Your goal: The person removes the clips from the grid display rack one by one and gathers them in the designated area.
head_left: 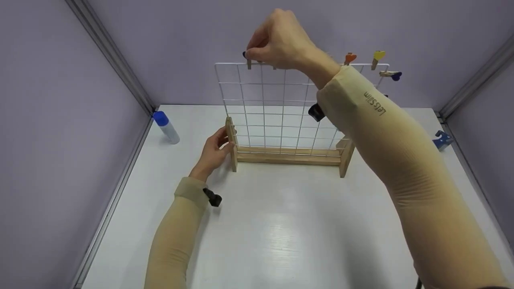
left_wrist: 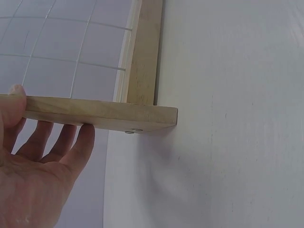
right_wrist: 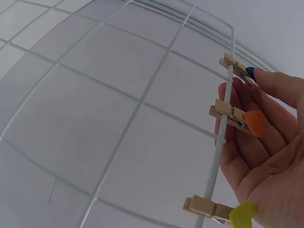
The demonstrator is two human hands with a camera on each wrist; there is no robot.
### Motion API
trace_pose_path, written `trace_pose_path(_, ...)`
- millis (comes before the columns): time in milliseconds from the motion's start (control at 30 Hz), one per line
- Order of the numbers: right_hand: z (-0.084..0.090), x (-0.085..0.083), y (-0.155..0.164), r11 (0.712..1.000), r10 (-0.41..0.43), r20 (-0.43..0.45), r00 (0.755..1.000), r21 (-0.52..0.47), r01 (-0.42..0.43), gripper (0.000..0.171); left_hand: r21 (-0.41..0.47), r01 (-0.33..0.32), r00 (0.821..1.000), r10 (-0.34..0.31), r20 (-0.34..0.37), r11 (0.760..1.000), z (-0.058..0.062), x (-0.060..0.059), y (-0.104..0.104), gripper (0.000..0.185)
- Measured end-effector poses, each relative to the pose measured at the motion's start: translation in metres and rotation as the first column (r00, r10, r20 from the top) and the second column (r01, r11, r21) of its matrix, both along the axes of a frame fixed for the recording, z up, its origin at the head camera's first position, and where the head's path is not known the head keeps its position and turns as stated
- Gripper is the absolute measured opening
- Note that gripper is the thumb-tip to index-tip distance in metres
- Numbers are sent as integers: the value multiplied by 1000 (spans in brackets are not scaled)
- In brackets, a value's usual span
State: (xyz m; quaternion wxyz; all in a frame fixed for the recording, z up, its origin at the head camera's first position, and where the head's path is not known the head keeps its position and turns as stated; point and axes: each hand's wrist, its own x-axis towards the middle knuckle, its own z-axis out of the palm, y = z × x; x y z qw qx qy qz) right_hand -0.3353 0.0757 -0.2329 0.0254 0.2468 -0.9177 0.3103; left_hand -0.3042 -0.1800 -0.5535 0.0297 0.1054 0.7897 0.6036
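Observation:
My right hand (head_left: 283, 42) is up at the left part of the top wire of a white wire grid (head_left: 284, 92). In the right wrist view, its thumb and fingers pinch a small wooden clothespin with a blue heart (right_wrist: 232, 65), which sits across the wire near the corner. Beside it on the same wire are a clothespin with an orange heart (right_wrist: 255, 122) and one with a yellow heart (right_wrist: 242, 214), both close to the palm. Lower down, my left hand (head_left: 212, 151) grips the left wooden upright (left_wrist: 104, 111) of the stand, thumb on one face and fingers on the other.
Farther right on the grid are orange (head_left: 350, 57), yellow (head_left: 378, 55) and dark blue (head_left: 396, 76) heart clothespins. A blue-capped bottle (head_left: 170, 130) stands left on the white table (head_left: 273, 224). A blue object (head_left: 443, 140) lies at the right edge. Walls close in behind and beside.

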Motion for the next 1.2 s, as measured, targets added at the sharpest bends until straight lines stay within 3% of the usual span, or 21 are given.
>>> trace_pose_path(267,-1,2,-2,999,-45,1,999,-23,45,24,0,-3,1000,3,-10,1000,1,-1,0,62)
trace_pose_path(667,13,6,9,993,-66,-38,997,-98,62,26,23,5,1000,-4,-19,1000,1,-4,-3,63)
trace_pose_path(833,18,11,20,992,-73,-39,997,-108,69,26,12,7,1000,-7,-8,1000,0,-5,-3,63)
trace_pose_path(1033,23,20,40,979,-72,-33,997,-193,65,23,-3,6,1000,-6,-6,1000,0,-6,-4,63)
trace_pose_path(1200,21,33,60,970,-45,-90,995,-242,22,19,0,-2,1000,2,-3,1000,0,-6,-4,62)
